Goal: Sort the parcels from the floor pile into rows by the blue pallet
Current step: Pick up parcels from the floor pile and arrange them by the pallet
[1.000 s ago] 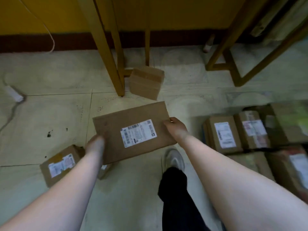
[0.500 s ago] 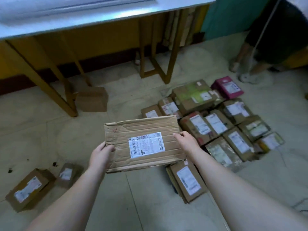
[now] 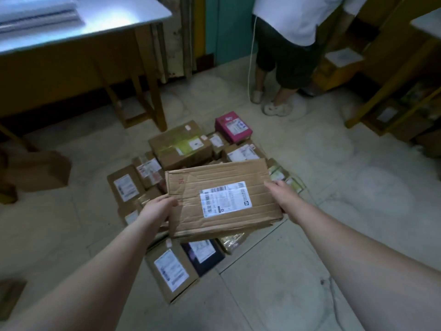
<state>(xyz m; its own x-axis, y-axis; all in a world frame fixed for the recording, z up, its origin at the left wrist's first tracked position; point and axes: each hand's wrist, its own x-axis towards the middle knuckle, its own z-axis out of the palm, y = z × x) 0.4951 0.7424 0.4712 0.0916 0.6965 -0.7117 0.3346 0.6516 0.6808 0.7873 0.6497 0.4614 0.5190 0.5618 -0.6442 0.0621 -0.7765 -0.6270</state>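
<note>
So the flat, creased brown cardboard parcel [image 3: 223, 199] with the white barcode label is dead centre, held up in the air over the floor stack, label side up. Left hand [image 3: 158, 207] grips its 9 o'clock edge, thumb on top and fingers curled underneath. Right hand [image 3: 282, 195] grips the 3 o'clock edge, fingers wrapped around the side.

Right below it is the cluster of labelled cardboard parcels [image 3: 125, 187] packed tight on the pale tiled floor [image 3: 310, 271]. At 12 o'clock of the held one there's a bigger brown carton with yellow-green tape [image 3: 180, 145], and at about 1 o'clock a small pink box [image 3: 232, 126]. At 6 o'clock, a dark navy parcel [image 3: 202, 255] sits touching a tan one [image 3: 170, 271].

Further out: a yellow-legged table with a pale blue top [image 3: 95, 22] at 10 o'clock, another person in dark shorts and pale shoes [image 3: 284, 56] at 1 o'clock, and a lone plain brown box [image 3: 40, 170] at 9 o'clock.
</note>
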